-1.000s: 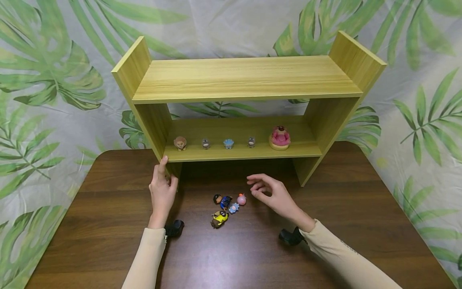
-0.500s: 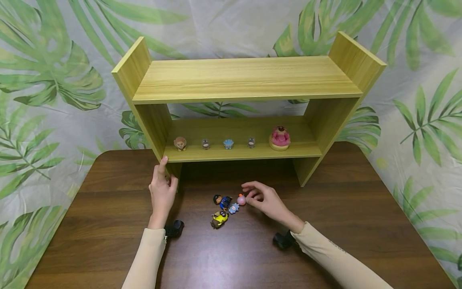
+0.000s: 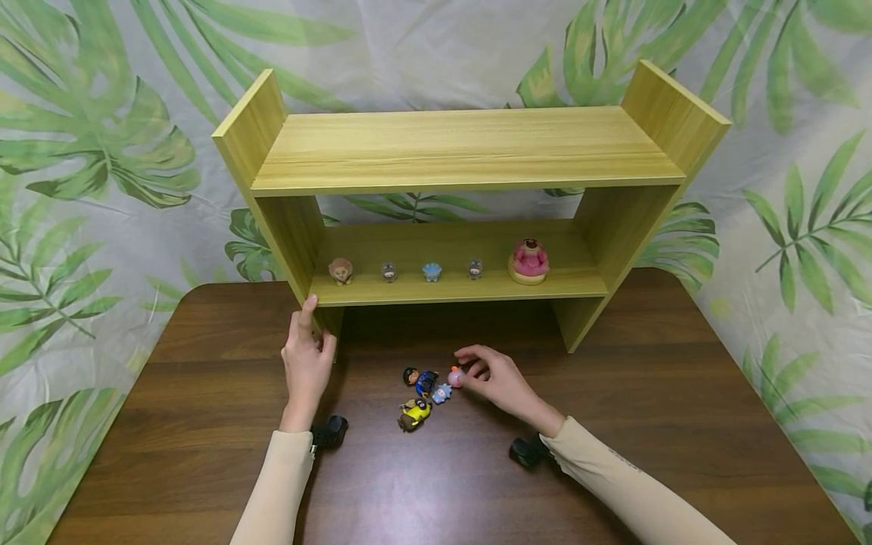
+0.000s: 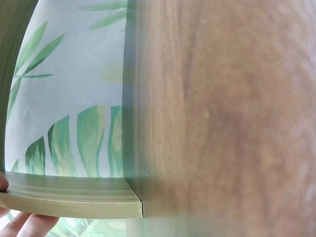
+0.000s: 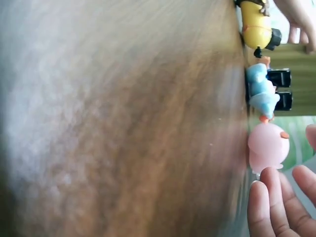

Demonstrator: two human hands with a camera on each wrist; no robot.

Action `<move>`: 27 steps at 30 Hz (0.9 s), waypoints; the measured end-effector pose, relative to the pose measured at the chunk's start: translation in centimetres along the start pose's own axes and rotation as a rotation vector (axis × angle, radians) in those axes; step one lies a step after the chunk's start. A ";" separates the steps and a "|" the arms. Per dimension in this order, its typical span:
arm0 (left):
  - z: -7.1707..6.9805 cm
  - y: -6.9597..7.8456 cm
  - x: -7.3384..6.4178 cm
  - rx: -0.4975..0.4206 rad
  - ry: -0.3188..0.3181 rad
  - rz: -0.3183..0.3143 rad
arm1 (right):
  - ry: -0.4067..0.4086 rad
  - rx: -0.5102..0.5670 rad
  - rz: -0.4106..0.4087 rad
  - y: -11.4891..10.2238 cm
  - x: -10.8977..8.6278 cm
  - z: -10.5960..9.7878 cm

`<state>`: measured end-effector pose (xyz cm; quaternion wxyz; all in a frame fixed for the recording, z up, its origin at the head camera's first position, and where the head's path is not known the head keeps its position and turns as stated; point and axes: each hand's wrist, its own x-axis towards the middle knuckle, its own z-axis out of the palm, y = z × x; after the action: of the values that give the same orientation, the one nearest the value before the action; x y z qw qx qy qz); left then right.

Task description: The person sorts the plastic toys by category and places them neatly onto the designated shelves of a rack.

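Note:
My left hand grips the front edge of the left side panel of a wooden desktop shelf; the left wrist view shows thumb and fingers on opposite sides of the panel. At the right, my right hand reaches low over the table, fingers curved and apart. Its fingertips are right at a small round pink toy figure with an orange tip. Beside that toy lie a light blue figure, a dark blue figure with black hair, and a yellow-and-brown figure.
Along the middle board stand a tan figure, two small grey figures, a blue one and a larger pink figure. The brown table carries the shelf. Leaf-patterned cloth hangs behind.
My right hand has moved left and down to the pink toy figure, its fingertips now overlapping it. The left hand stays on the shelf panel.

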<state>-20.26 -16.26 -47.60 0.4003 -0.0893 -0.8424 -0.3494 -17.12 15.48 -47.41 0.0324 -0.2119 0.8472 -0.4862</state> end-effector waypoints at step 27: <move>0.0 0.0 0.0 -0.005 -0.002 0.007 | -0.076 -0.083 0.009 -0.2 0.1 0.7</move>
<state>-20.28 -16.27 -47.57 0.4004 -0.0937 -0.8417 -0.3498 -17.00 14.73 -47.63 0.0582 -0.2275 0.8658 -0.4419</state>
